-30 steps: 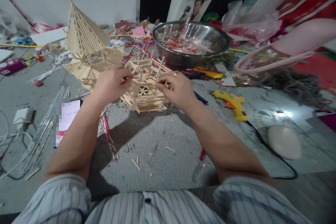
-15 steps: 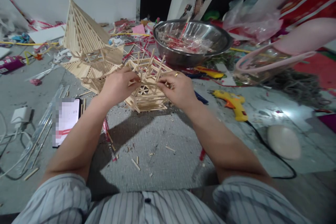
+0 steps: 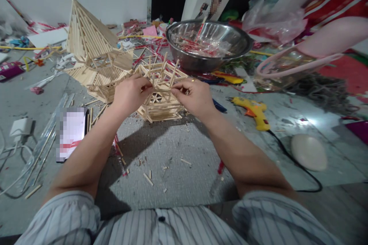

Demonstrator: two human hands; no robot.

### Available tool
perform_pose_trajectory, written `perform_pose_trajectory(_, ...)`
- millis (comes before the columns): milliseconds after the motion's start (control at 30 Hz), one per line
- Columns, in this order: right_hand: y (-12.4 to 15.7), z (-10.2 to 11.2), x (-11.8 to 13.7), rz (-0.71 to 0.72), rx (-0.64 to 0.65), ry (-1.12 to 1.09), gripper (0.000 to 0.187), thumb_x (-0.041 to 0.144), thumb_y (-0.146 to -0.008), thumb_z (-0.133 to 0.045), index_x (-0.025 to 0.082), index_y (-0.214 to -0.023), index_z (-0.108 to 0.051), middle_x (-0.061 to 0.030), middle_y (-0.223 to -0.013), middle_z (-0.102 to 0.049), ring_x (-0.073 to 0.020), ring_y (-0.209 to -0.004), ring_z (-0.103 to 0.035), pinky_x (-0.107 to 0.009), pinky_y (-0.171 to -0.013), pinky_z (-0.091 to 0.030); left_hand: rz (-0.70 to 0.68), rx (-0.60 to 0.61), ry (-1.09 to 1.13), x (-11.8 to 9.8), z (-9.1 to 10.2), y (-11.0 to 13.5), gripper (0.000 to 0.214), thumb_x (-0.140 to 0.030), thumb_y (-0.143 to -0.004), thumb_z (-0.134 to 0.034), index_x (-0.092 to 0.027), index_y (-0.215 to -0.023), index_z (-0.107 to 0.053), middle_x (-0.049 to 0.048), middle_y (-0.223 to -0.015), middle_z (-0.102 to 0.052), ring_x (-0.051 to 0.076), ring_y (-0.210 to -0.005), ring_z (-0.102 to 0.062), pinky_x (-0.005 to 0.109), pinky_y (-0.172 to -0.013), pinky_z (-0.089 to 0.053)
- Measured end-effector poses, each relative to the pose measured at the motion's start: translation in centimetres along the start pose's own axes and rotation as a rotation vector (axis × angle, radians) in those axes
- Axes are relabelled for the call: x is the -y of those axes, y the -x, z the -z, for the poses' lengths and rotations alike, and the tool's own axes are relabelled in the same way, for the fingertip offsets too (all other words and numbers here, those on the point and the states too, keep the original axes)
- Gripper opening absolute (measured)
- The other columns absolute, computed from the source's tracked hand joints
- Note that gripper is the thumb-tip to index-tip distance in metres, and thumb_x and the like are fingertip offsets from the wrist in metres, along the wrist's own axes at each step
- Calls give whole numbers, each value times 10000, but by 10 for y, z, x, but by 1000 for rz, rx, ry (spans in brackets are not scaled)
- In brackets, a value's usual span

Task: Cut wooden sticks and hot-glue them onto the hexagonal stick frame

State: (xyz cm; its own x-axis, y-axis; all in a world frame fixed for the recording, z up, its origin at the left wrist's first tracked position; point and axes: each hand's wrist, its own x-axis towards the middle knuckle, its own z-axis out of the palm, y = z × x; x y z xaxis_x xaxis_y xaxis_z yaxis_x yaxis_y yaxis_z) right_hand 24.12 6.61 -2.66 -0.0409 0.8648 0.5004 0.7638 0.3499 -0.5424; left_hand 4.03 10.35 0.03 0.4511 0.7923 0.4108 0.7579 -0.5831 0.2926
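Note:
My left hand [image 3: 130,93] and my right hand [image 3: 195,95] face each other over a small open frame of wooden sticks [image 3: 161,113] on the table. Both pinch a thin wooden stick [image 3: 161,90] that runs level between their fingertips, along the near side of the frame's upper part. Several short sticks stand upright behind it, and a spoked pattern shows in the frame's floor. Left of the frame is a taller stick model [image 3: 89,34] with a pointed roof and flared eaves, partly behind my left hand.
A yellow glue gun [image 3: 251,111] lies at right, its black cord passing a white oval object [image 3: 309,152]. Behind stands a steel bowl [image 3: 209,59] with red-and-white wrappers. At left are a phone [image 3: 71,132] and a white charger [image 3: 21,127]. Stick offcuts [image 3: 148,178] litter the front.
Both hands keep their pinch on the stick at the frame, with hardly any shift of the fingers. The whole view has slid slightly.

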Motion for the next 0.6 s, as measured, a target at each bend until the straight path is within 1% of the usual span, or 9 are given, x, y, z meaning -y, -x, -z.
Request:
perform_pose_trajectory(100,-1,0,0,-13,-1,-9,100,210,-781,-608,208,-794,-707,-31,-805,-710,-174,-753,-616,-323,-717,-462,-6,3,-3,0,0,0,189,-314,-832,-585,-193,-856,-727,60,-848,-692,176,-769,-615,279,-660,-445)
perform_pose_trajectory(267,1,-1,-1,41,2,-6,92,211,-789,-591,201,-785,-682,-46,-832,-699,-180,-776,-606,-317,-712,-450,12,27,-27,-2,2,-1,201,-308,-837,-568,-180,-861,-721,67,-857,-691,180,-770,-616,282,-661,-443)
perform_pose_trajectory(367,1,-3,-3,58,26,6,92,230,-800,-583,199,-801,-670,-43,-823,-686,-182,-779,-595,-320,-715,-438,27,40,-47,-3,1,-1,180,-299,-829,-584,-166,-854,-703,69,-846,-680,181,-766,-609,285,-664,-442)
perform_pose_trajectory(467,0,-1,-5,87,33,43,92,248,-816,-568,206,-801,-649,-43,-821,-674,-197,-807,-591,-344,-746,-428,17,3,-69,-2,2,0,176,-310,-824,-605,-158,-854,-688,72,-851,-665,183,-760,-601,289,-645,-433)
perform_pose_trajectory(600,1,10,0,131,5,59,97,261,-836,-549,218,-797,-626,-49,-834,-667,-212,-837,-591,-369,-774,-422,-85,-70,-57,-6,14,5,183,-317,-854,-577,-194,-918,-696,70,-948,-662,181,-836,-612,284,-664,-441)
